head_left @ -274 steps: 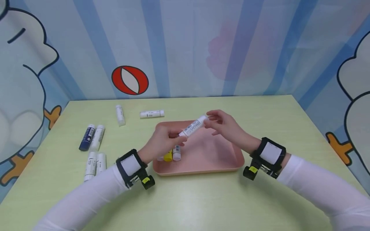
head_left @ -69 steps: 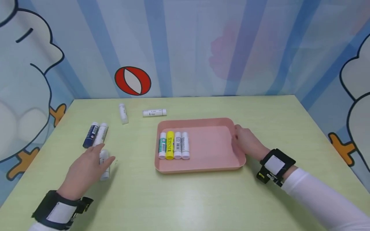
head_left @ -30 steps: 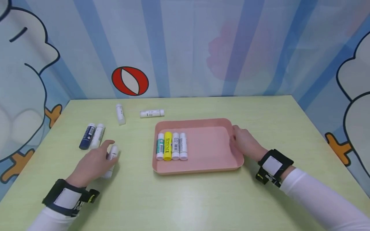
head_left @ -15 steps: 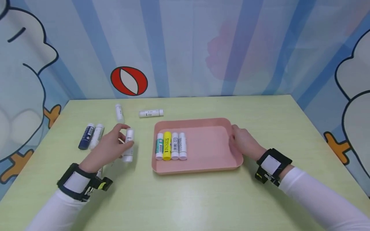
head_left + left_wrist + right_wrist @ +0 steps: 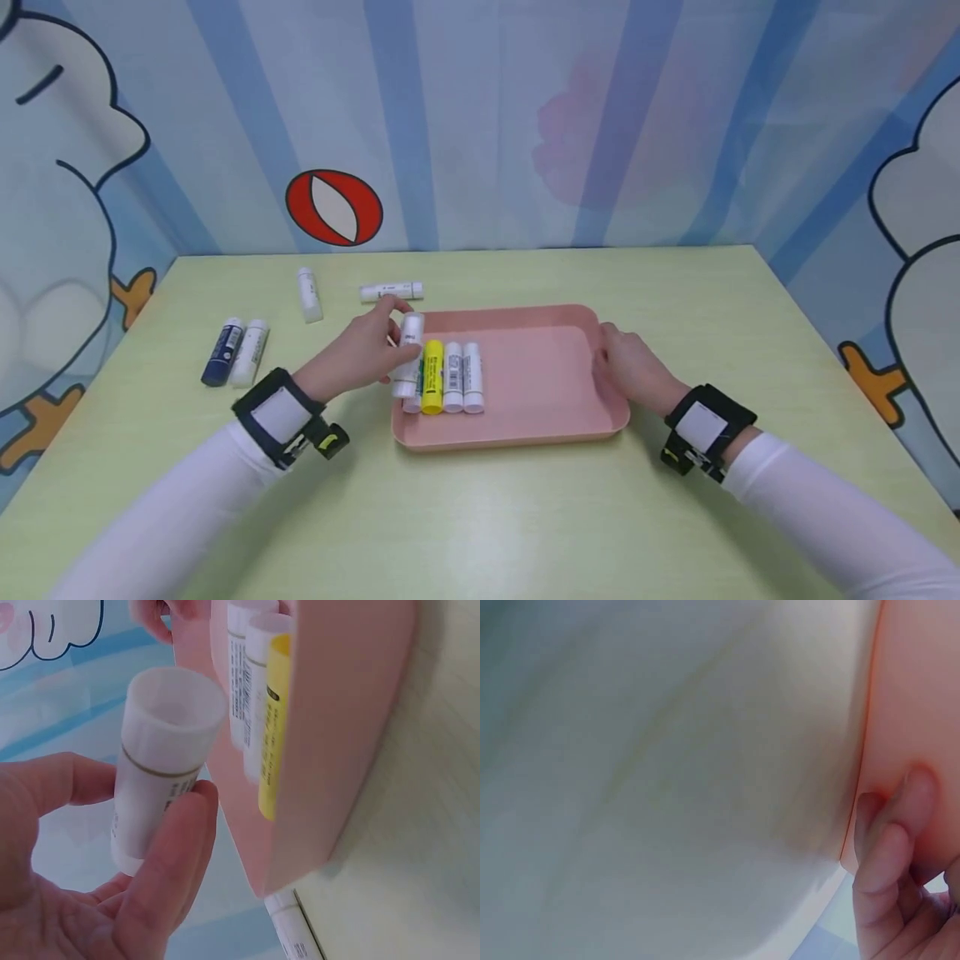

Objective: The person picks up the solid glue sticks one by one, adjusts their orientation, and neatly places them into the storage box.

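Observation:
My left hand (image 5: 358, 354) holds a white glue stick (image 5: 408, 354) between thumb and fingers, above the left end of the pink tray (image 5: 551, 383). In the left wrist view this glue stick (image 5: 161, 765) is tilted, one round end facing the camera. Inside the tray a yellow glue stick (image 5: 432, 379) and two white ones (image 5: 453, 379) lie side by side. A green-labelled one (image 5: 412, 406) beside them is mostly covered by the held stick. My right hand (image 5: 641, 371) grips the tray's right rim; in the right wrist view its fingers (image 5: 885, 855) press against the pink wall.
At the table's left lie a navy glue stick (image 5: 222, 354) and a white one (image 5: 250, 354), side by side. Farther back are another white stick (image 5: 310, 296) and one lying crosswise (image 5: 392, 292) behind the tray. A patterned backdrop (image 5: 480, 125) stands at the table's rear edge.
My left hand has picked up the white glue stick from the left of the table and carried it right, over the tray's left edge. The right hand stays on the tray's rim.

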Action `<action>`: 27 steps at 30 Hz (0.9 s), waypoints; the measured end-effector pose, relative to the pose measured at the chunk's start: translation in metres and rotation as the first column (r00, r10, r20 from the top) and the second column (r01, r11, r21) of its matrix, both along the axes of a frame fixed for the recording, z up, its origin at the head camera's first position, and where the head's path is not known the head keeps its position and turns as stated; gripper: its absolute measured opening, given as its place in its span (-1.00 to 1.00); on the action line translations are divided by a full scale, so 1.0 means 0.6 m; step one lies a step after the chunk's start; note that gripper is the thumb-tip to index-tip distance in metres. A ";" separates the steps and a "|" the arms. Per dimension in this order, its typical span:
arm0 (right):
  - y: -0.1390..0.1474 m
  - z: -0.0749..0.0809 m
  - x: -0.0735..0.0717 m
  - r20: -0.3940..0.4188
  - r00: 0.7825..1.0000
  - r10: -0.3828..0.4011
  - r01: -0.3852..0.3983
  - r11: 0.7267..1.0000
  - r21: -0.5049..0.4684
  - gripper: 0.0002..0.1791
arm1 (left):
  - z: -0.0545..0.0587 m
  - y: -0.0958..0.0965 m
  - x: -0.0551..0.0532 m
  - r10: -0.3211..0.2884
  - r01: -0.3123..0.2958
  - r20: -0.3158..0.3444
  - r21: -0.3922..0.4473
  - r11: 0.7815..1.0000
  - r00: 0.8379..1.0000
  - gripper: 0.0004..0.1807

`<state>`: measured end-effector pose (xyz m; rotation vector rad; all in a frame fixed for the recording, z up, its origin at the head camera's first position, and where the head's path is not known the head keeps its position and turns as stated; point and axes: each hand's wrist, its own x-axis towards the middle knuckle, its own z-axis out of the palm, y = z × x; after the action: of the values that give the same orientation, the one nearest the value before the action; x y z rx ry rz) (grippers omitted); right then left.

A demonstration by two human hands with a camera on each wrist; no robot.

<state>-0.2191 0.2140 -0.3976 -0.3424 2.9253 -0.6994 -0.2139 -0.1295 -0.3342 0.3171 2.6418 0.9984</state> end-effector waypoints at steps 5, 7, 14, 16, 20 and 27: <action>-0.001 0.001 0.000 0.005 1.000 0.001 -0.001 1.000 0.005 -0.73 | 0.005 0.031 -0.010 -0.040 0.039 0.031 0.017 0.999 0.999 -0.48; -0.002 0.001 -0.001 0.010 1.000 -0.005 0.005 1.000 0.006 -0.73 | 0.008 0.047 -0.015 -0.062 0.061 0.053 0.014 0.998 0.997 -0.48; -0.001 0.000 0.000 0.007 1.000 0.004 -0.004 1.000 0.001 -0.73 | 0.019 0.109 -0.023 -0.125 0.127 0.094 -0.019 0.992 0.988 -0.45; 0.000 0.000 0.000 0.005 1.000 0.006 -0.006 1.000 0.000 -0.73 | 0.019 0.124 -0.023 -0.160 0.163 0.086 -0.030 0.986 0.983 -0.44; 0.000 0.002 -0.002 0.012 1.000 0.003 -0.003 1.000 -0.003 -0.73 | 0.012 0.147 -0.023 -0.214 0.218 0.085 -0.033 0.975 0.973 -0.42; 0.000 0.000 -0.002 0.021 1.000 -0.001 0.002 1.000 -0.009 -0.77 | -0.016 0.177 -0.032 -0.251 0.253 0.029 -0.121 0.960 0.968 -0.42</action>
<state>-0.2204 0.2142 -0.3976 -0.3317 2.9038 -0.7121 -0.2333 -0.0234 -0.3441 0.5978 2.5550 0.7485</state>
